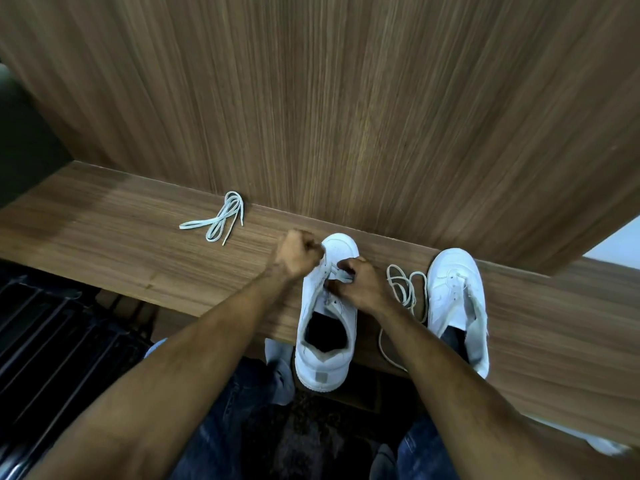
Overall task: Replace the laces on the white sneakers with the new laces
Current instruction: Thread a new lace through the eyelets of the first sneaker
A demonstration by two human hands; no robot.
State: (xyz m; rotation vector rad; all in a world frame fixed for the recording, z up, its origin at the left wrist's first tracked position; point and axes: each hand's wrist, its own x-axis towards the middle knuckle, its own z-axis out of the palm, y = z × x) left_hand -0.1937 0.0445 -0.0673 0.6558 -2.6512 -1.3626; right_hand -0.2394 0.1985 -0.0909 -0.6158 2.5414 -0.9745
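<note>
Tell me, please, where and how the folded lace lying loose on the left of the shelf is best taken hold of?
Pinch the folded lace at its middle, where the strands cross and bunch together, coming straight down from above. It lies flat on the wooden shelf with nothing on or beside it; the looped ends spread apart, so a grip there would likely catch only one strand.

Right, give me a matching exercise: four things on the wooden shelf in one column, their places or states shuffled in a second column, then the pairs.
Things:
1. bundled lace
2. loose lace
3. middle sneaker
4. right sneaker

Places or states:
A. both hands working at its eyelets
B. unlaced, near the shelf's right end
C. alone to the left of the hands
D. between the two sneakers

Pairs: 1-C, 2-D, 3-A, 4-B
</note>
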